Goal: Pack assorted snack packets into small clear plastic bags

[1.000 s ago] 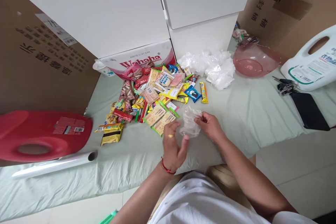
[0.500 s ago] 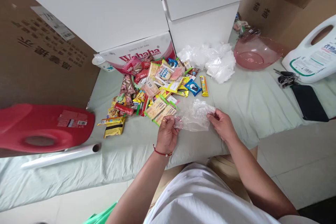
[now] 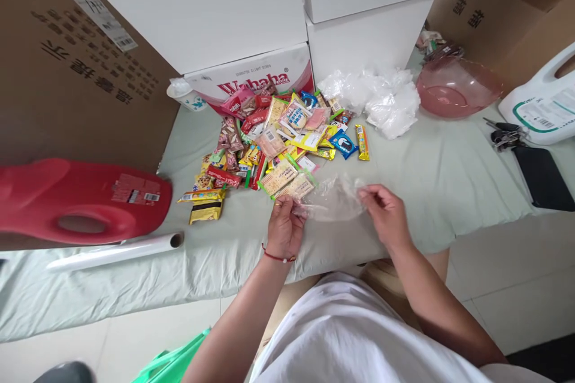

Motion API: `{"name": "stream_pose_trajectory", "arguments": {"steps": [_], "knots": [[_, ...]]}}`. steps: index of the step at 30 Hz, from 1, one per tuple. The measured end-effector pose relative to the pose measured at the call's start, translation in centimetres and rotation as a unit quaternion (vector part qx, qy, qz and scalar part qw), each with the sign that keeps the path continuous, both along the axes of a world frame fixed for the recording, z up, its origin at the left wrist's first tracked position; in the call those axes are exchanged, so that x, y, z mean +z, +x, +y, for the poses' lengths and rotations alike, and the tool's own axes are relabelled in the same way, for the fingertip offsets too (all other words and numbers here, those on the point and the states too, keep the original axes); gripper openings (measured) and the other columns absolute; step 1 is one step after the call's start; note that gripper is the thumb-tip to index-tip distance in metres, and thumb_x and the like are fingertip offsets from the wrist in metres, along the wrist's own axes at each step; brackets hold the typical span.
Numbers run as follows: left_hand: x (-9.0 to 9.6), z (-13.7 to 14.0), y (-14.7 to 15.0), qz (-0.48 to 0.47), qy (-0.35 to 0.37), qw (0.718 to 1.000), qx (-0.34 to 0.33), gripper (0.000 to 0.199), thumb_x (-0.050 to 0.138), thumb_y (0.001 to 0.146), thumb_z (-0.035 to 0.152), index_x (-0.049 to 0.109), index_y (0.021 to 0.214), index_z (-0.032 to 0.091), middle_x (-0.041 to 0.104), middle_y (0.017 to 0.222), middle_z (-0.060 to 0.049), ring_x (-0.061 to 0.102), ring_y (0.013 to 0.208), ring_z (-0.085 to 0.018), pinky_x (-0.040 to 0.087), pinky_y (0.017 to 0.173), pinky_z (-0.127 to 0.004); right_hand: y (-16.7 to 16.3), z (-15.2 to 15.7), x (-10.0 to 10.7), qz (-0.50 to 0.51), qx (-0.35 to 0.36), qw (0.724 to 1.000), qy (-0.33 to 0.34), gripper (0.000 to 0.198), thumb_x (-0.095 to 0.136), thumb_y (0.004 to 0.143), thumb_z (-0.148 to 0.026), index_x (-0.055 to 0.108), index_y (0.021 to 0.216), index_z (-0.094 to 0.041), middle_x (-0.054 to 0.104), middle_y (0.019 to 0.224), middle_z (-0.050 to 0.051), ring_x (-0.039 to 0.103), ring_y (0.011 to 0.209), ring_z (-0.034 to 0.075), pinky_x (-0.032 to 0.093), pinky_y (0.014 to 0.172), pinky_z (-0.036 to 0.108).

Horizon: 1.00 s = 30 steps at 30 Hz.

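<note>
Head view: two hands stretch one clear plastic bag point(image 3: 335, 200) between them, just above the worktop point(image 3: 449, 191) with its pale green cloth. The left hand point(image 3: 285, 224) is closed in a pinch on the bag's left end; the right hand point(image 3: 385, 212) pinches the other end between thumb and fingers. Just beyond the left hand lie two green-edged cracker packets point(image 3: 278, 177), side by side at the near edge of one snack pile point(image 3: 269, 142). Two blue packets point(image 3: 344, 143) and one yellow bar point(image 3: 362, 142) can be counted at its right; the rest overlap too much to number. One heap of clear plastic point(image 3: 393, 108) lies behind, its separate pieces indistinct.

To the right are one pink bowl point(image 3: 429, 96), one bunch of keys point(image 3: 507, 136), one black phone point(image 3: 543, 175) and one white jug point(image 3: 536, 114), cut off by the frame. One red jug point(image 3: 101, 194) is cropped at left, beside one roll point(image 3: 117, 252). Bare cloth spreads between the right hand and the phone; the worktop's front edge runs just below both hands.
</note>
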<state>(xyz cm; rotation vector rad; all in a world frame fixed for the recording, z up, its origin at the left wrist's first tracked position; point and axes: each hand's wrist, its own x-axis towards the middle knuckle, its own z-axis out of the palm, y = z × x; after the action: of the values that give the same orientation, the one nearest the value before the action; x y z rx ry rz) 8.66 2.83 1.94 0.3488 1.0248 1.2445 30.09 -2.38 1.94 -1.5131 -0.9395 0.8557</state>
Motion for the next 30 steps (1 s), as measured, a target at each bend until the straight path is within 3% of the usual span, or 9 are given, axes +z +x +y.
{"name": "stream_pose_trajectory", "arguments": {"steps": [4, 8, 11, 15, 19, 21, 24, 26, 30], "knots": [[-0.3, 0.0, -1.5, 0.009, -0.004, 1.0, 0.008, 0.044, 0.093, 0.066, 0.031, 0.055, 0.084, 0.021, 0.059, 0.067, 0.007, 0.053, 0.056, -0.006, 0.043, 0.051, -0.016, 3.0, -2.9, -0.5, 0.071, -0.076, 0.991, -0.079, 0.035, 0.072, 0.084, -0.056, 0.063, 0.085, -0.022, 0.061, 0.069, -0.003, 0.041, 0.052, 0.01, 0.032, 0.049, 0.025], [-0.5, -0.5, -1.8, 0.043, 0.017, 0.999, -0.011, 0.042, 0.091, 0.068, 0.036, 0.055, 0.081, 0.021, 0.063, 0.071, 0.005, 0.055, 0.061, -0.007, 0.044, 0.054, -0.017, 5.8, -7.0, -0.4, -0.138, -0.02, 0.973, -0.183, 0.032, 0.068, 0.086, -0.053, 0.073, 0.092, -0.021, 0.07, 0.079, 0.003, 0.058, 0.068, 0.017, 0.045, 0.064, 0.029], [-0.6, -0.8, -1.6, 0.066, 0.035, 0.997, -0.03, 0.038, 0.088, 0.072, 0.039, 0.057, 0.082, 0.021, 0.068, 0.082, 0.002, 0.058, 0.067, -0.009, 0.045, 0.058, -0.019, 6.7, -8.2, 1.4, -0.229, -0.114, 0.954, -0.155, 0.032, 0.067, 0.088, -0.051, 0.074, 0.101, -0.023, 0.072, 0.09, 0.005, 0.059, 0.073, 0.017, 0.048, 0.07, 0.031], [-0.2, -2.0, -1.1, 0.157, 0.128, 0.978, -0.045, 0.024, 0.08, 0.083, 0.038, 0.063, 0.085, 0.021, 0.07, 0.098, -0.002, 0.062, 0.079, -0.012, 0.05, 0.071, -0.024, 3.9, -5.9, 4.9, -0.003, -0.058, 0.992, -0.113, 0.039, 0.072, 0.087, -0.059, 0.071, 0.097, -0.022, 0.062, 0.072, 0.001, 0.048, 0.057, 0.012, 0.038, 0.049, 0.024], [1.0, -4.1, -1.0, 0.373, 0.355, 0.854, -0.067, 0.005, 0.068, 0.093, 0.019, 0.069, 0.096, 0.023, 0.064, 0.116, -0.006, 0.064, 0.108, -0.019, 0.053, 0.089, -0.032, -1.0, -2.1, 6.3, 0.288, 0.121, 0.931, -0.189, 0.067, 0.061, 0.08, -0.085, 0.068, 0.097, -0.02, 0.07, 0.083, 0.008, 0.06, 0.063, 0.017, 0.042, 0.04, 0.023], [1.5, -5.3, -1.2, 0.463, 0.461, 0.752, -0.088, 0.02, 0.065, 0.091, 0.009, 0.069, 0.103, 0.025, 0.06, 0.121, -0.008, 0.063, 0.107, -0.019, 0.055, 0.087, -0.032, -2.7, -1.1, 6.1, 0.34, 0.15, 0.907, -0.198, 0.073, 0.059, 0.076, -0.089, 0.068, 0.1, -0.021, 0.071, 0.088, 0.009, 0.066, 0.072, 0.021, 0.052, 0.045, 0.027], [1.6, -6.7, -1.3, 0.535, 0.551, 0.63, -0.114, 0.028, 0.065, 0.087, 0.005, 0.069, 0.107, 0.024, 0.059, 0.122, -0.01, 0.063, 0.106, -0.021, 0.057, 0.084, -0.033, -3.7, -0.9, 5.4, 0.324, 0.14, 0.922, -0.16, 0.055, 0.078, 0.075, -0.073, 0.07, 0.095, -0.022, 0.069, 0.085, 0.003, 0.064, 0.074, 0.018, 0.056, 0.055, 0.027], [1.3, -7.2, -1.1, 0.541, 0.56, 0.612, -0.138, 0.027, 0.065, 0.086, 0.005, 0.068, 0.107, 0.023, 0.061, 0.119, -0.011, 0.063, 0.108, -0.023, 0.057, 0.085, -0.036, -3.5, -1.4, 4.9, 0.312, 0.123, 0.934, -0.126, 0.042, 0.086, 0.074, -0.058, 0.071, 0.087, -0.022, 0.069, 0.084, 0.001, 0.062, 0.072, 0.014, 0.055, 0.062, 0.026], [0.7, -7.0, -0.6, 0.511, 0.516, 0.665, -0.175, 0.02, 0.061, 0.089, 0.006, 0.068, 0.101, 0.022, 0.064, 0.114, -0.011, 0.063, 0.103, -0.022, 0.057, 0.084, -0.036, -2.8, -2.5, 4.2, 0.339, 0.116, 0.927, -0.11, 0.035, 0.086, 0.075, -0.05, 0.079, 0.091, -0.02, 0.077, 0.096, 0.006, 0.068, 0.083, 0.016, 0.057, 0.079, 0.03]]}}
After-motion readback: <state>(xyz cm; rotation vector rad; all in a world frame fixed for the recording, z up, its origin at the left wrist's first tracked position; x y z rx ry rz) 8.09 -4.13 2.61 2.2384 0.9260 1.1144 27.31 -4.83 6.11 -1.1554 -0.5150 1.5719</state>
